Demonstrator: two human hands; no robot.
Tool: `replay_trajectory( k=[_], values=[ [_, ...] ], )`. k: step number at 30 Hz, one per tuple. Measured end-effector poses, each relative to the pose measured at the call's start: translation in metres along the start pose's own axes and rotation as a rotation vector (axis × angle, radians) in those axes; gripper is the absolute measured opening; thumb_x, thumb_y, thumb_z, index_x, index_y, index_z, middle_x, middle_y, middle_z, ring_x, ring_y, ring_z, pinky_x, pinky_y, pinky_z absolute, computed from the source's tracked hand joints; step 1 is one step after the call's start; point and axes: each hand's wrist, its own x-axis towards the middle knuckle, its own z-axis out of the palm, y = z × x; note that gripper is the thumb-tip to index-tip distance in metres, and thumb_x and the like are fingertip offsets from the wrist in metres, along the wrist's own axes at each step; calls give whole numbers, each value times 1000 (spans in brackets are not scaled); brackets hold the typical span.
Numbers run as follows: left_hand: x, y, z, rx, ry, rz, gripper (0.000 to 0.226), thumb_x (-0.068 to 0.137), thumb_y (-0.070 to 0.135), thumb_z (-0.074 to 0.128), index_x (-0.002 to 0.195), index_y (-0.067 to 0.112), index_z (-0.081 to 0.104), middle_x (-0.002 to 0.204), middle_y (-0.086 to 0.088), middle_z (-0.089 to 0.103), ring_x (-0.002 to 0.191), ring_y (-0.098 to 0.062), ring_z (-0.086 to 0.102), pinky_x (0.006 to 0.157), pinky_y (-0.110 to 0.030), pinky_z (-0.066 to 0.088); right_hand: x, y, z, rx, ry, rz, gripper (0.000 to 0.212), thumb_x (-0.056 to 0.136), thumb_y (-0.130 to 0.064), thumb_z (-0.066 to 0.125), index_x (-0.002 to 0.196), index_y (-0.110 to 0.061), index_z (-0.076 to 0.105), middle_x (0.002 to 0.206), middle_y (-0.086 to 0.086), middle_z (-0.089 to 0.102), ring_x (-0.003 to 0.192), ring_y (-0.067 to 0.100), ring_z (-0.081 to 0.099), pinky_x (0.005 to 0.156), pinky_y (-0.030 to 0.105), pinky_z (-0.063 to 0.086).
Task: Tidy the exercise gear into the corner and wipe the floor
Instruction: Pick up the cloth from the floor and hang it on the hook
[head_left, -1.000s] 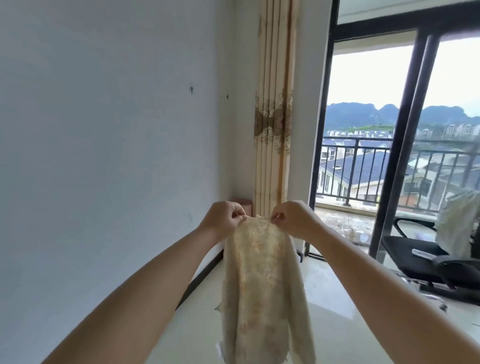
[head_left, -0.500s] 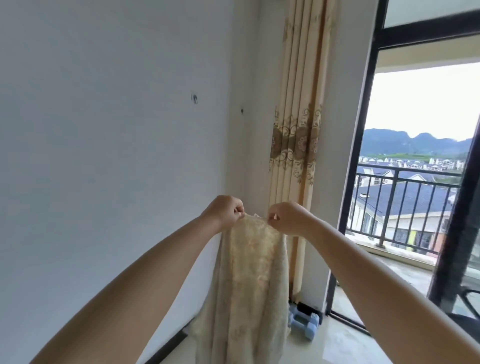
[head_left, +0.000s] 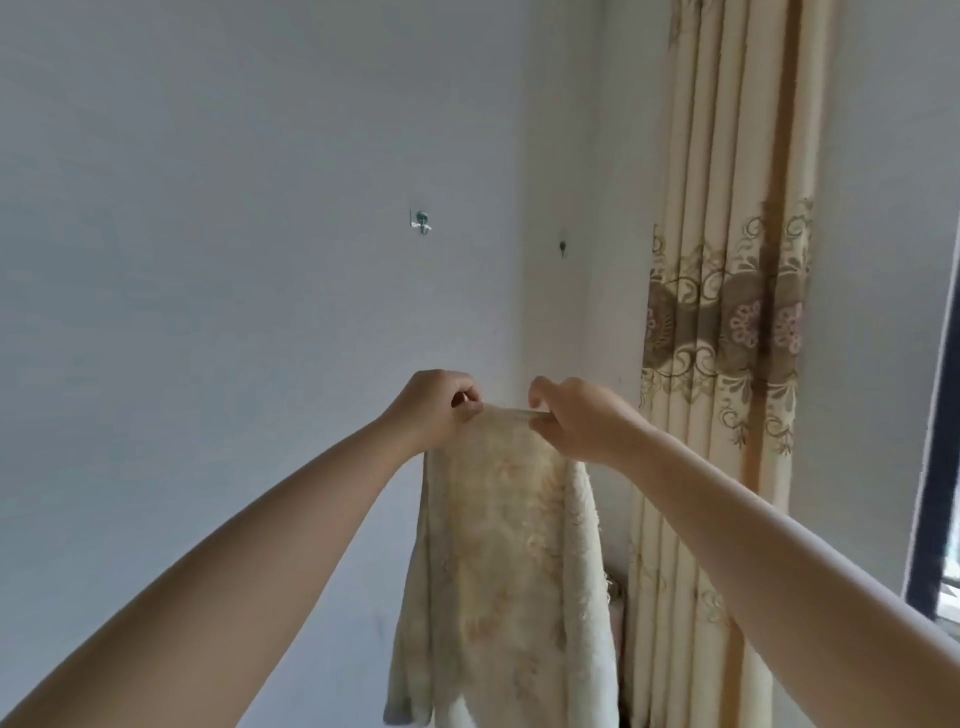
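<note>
Below the wall hook, the left hand and right hand each pinched the top edge of the cream towel, which hung between them. Probably wiping was finished; floor and gear were out of view.

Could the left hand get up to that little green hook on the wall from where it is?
Probably yes. The left hand is below the green hook with only bare wall between them. But it is pinching the towel together with the right hand, so the towel would rise too.
</note>
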Motion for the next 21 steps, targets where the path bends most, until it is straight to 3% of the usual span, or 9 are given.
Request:
replay_trajectory(
  k=[2, 5, 11, 13, 15, 17, 19, 21],
  values=[
    [34, -6, 10, -34, 18, -41, 17, 91, 4, 54, 97, 2, 70, 79, 6, 59, 72, -5, 53, 63, -4, 37, 39, 32, 15, 141, 12, -53, 23, 96, -23, 45, 116, -11, 48, 88, 10, 62, 78, 26, 59, 66, 30, 44],
    [85, -15, 21, -150, 43, -148, 18, 88, -3, 57, 99, -1, 71, 78, 10, 61, 74, 1, 56, 68, -7, 43, 100, 76, 27, 388, -18, -150, 7, 93, -16, 52, 98, -16, 47, 64, -7, 45, 55, 7, 41, 51, 16, 33],
    [170, -49, 32, -200, 134, -263, 15, 85, -5, 63, 91, 5, 72, 79, 7, 64, 74, -1, 58, 67, -3, 47, 218, 125, 49, 670, 15, -318, 16, 87, -10, 58, 84, -20, 46, 59, -4, 42, 50, 10, 36, 50, 18, 32],
    [196, -67, 30, -154, 127, -271, 23, 83, -6, 64, 81, 16, 71, 77, 6, 63, 67, 4, 61, 63, 2, 46, 255, 133, 61, 724, 58, -377, 28, 86, -8, 59, 73, -27, 43, 57, -4, 42, 50, 10, 36, 48, 13, 32],
    [225, -81, 27, -80, 181, -266, 22, 83, -7, 65, 87, 13, 71, 76, 8, 63, 58, 12, 61, 61, 4, 45, 291, 139, 71, 760, 125, -417, 37, 86, -6, 58, 67, -30, 38, 57, -5, 41, 51, 10, 35, 45, 10, 32],
    [254, -91, 18, 56, 275, -221, 21, 82, -4, 67, 84, 16, 71, 74, 12, 61, 58, 12, 59, 61, 3, 44, 327, 144, 77, 707, 227, -469, 36, 88, -4, 53, 66, -27, 36, 58, -5, 40, 53, 12, 35, 47, 10, 31],
    [287, -103, 11, 251, 355, -165, 32, 81, -2, 68, 67, 26, 60, 70, 13, 57, 58, 10, 56, 59, 3, 40, 365, 147, 82, 528, 360, -551, 22, 90, -3, 48, 73, -16, 42, 63, 1, 45, 60, 20, 40, 53, 23, 32],
    [322, -115, 4, 459, 411, -119, 25, 82, -3, 66, 66, 16, 61, 69, 5, 55, 62, 1, 54, 58, -2, 38, 403, 149, 84, 266, 492, -608, 9, 87, 0, 47, 90, -7, 53, 73, 10, 51, 66, 27, 45, 54, 25, 30]
  ],
)
